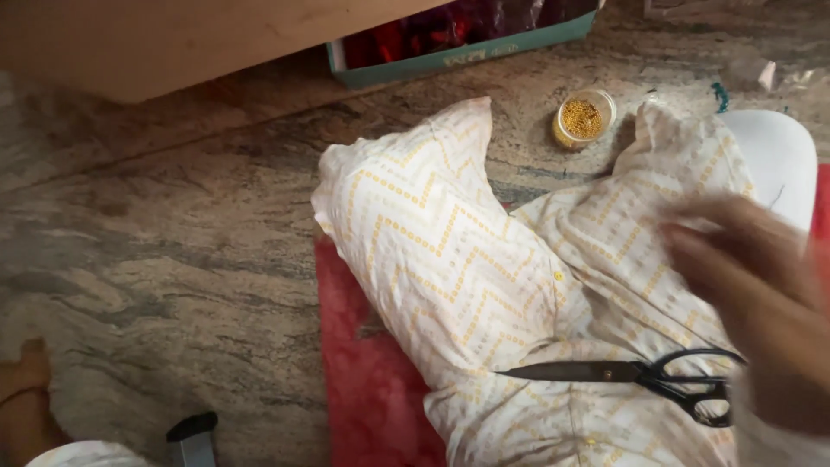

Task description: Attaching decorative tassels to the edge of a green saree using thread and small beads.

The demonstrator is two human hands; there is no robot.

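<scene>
From the head camera, a white cloth (pixel 484 259) with yellow zigzag dots is seen spread in bumpy folds over a lap. It takes up the middle and the right of the view. A red mat (pixel 363 389) lies under it on the near side, on a brown and grey stone floor (pixel 173 242).

A pair of black scissors (pixel 640 380) is laid on the cloth, near the bottom right. The blades are closed and point left, and the loops are on the right.

The right hand (pixel 752 259) is seen at the right edge, over the cloth and just above the scissors. It is blurred. The fingers (pixel 700 225) point left and seem close together, but it cannot be told if anything is pinched or if the cloth is touched.

The left hand is not seen for sure. A bit of skin (pixel 26 380) shows at the far left bottom corner, but it cannot be told what it is.

A small round clear tub (pixel 584 118) full of tiny gold beads is set on the floor, just beyond the cloth. Farther away, a low green box (pixel 467 47) with red things inside is seen at the top. A large plain brown board (pixel 173 39) fills the top left. A small grey and black thing (pixel 192 437) is seen at the bottom left.
</scene>
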